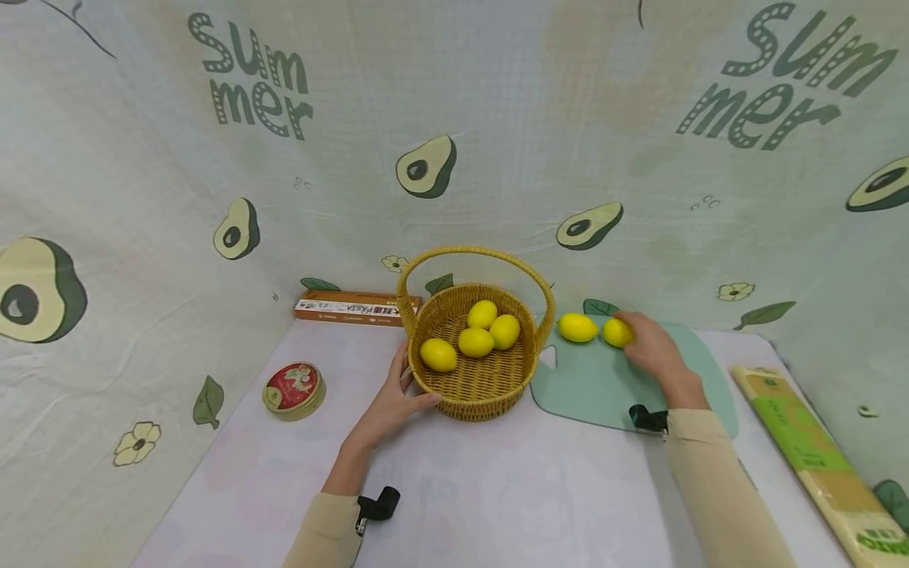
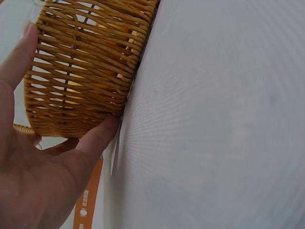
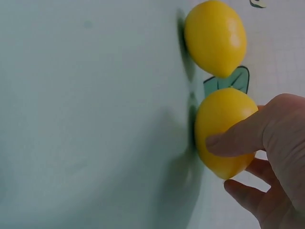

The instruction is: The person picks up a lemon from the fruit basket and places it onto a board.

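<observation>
Right of centre in the frame, we see the right hand (image 1: 652,347) pinching a lemon (image 1: 615,333) at the far edge of a green board (image 1: 596,386), another lemon (image 1: 578,327) beside it. At centre, the left hand (image 1: 390,405) grips a basket (image 1: 483,409) holding four lemons (image 1: 476,342). A loose pinch could, we judge, let the fruit roll; a tug could tip the basket.

Adds up to six lemons (image 1: 577,327) (four of them basketed, two outside), one basket (image 1: 483,409), one cutting board (image 1: 589,386), one tin (image 1: 293,390), one box (image 1: 355,308), one packet (image 1: 809,442), two hands (image 1: 393,404).
</observation>
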A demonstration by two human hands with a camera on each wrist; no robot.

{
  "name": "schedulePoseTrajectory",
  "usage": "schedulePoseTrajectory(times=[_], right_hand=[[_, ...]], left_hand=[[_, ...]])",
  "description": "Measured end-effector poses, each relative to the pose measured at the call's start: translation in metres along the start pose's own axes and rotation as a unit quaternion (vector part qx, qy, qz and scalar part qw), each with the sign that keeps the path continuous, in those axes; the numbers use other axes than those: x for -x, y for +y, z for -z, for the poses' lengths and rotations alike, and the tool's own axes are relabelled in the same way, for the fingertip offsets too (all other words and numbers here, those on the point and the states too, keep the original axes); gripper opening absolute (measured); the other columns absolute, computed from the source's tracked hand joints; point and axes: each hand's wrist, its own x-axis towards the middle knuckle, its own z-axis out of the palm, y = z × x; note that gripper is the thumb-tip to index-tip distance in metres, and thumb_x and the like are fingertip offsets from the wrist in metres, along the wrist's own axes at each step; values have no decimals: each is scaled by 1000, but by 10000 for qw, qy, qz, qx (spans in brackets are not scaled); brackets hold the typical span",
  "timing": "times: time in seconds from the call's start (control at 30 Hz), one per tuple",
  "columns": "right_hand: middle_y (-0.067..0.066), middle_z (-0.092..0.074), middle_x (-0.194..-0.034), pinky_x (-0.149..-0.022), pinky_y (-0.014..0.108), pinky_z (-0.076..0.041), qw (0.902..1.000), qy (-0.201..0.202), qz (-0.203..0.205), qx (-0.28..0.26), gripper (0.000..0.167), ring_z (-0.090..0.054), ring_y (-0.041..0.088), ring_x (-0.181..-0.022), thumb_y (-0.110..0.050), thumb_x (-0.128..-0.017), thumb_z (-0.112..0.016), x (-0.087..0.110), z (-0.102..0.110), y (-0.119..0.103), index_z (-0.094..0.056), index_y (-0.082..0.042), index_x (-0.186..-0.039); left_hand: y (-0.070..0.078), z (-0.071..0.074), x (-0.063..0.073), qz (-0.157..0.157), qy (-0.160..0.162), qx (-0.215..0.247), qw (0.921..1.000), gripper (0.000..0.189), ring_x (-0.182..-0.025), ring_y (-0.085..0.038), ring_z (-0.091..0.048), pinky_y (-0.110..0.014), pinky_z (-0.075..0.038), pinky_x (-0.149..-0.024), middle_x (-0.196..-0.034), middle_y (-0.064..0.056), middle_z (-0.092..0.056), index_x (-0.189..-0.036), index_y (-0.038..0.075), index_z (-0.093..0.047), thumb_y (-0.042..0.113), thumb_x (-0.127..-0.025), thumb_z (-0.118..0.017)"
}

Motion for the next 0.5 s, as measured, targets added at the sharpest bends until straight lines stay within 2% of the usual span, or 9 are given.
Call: schedulePoseTrajectory(times=[0.3, 0.5], right_hand=[[30, -43, -146, -110, 68, -31, 10000, 49, 33, -28, 63, -39, 52, -134, 12, -80, -45, 3, 1, -3, -45, 6, -142], [30, -41, -146, -110, 68, -30, 10000, 31, -9, -66, 63, -38, 52, -134, 13, -80, -47, 4, 2, -3, -45, 6, -143]], left_hand=[[3, -1, 2, -1, -27, 57, 10000, 113, -154, -36, -12, -58, -23, -121, -168, 0, 1, -159, 39, 5, 20, -86, -79], [0, -1, 1, 7, 32, 11, 10000, 112, -154, -38, -13, -59, -23, -121, -168, 0, 0, -158, 41, 4, 22, -86, -79]])
